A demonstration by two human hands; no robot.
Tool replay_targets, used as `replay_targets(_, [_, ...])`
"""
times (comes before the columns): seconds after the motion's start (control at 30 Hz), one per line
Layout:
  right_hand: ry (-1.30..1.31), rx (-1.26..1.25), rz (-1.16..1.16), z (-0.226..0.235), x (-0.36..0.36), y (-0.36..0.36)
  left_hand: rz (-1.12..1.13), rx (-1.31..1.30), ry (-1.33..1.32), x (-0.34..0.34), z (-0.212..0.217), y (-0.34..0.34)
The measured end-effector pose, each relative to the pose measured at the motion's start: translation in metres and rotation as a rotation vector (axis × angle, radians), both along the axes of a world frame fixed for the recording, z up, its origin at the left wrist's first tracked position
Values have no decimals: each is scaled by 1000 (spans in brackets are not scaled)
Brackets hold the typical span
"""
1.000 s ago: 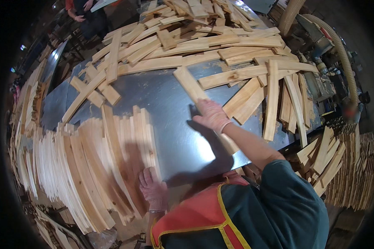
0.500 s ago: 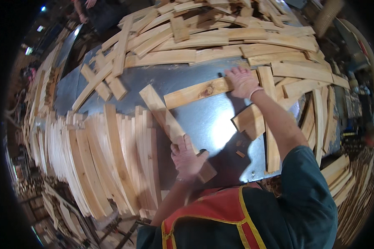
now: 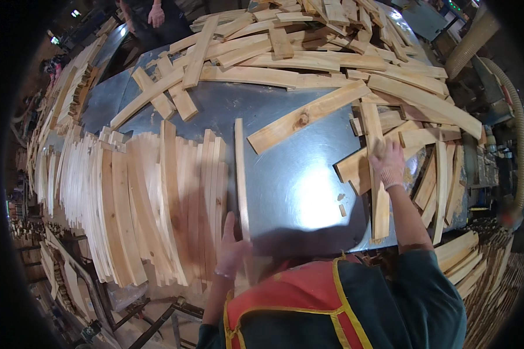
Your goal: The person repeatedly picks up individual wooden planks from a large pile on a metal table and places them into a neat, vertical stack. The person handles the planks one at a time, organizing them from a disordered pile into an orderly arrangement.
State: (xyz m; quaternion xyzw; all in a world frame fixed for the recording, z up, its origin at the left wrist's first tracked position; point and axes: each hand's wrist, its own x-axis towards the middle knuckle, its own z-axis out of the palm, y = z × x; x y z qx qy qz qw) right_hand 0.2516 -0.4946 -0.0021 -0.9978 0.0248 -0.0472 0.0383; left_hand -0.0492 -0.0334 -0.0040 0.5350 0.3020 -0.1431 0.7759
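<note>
Swung upright on edge since half a second ago against the stacked slats (image 3: 157, 198), thin wooden slat (image 3: 239, 174) pinched near its lower end by left hand (image 3: 232, 250), right hand (image 3: 388, 164) flat, fingers spread, on another board (image 3: 376, 168); probably light, stiff, splintery, best gripped by its long edges.

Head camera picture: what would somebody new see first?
Pale wooden slats lie heaped across the far side of a shiny metal table. The left hand stands one thin slat on edge beside a neat row of slats; the right hand presses on a loose board.
</note>
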Motion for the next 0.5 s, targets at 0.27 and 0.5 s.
replay_targets(0.27, [47, 908, -384, -15, -95, 30, -312, 785, -227, -22, 13, -5])
replay_targets(0.5, [212, 1375, -263, -24, -154, 199, -398, 1821, -27, -60, 1, -6])
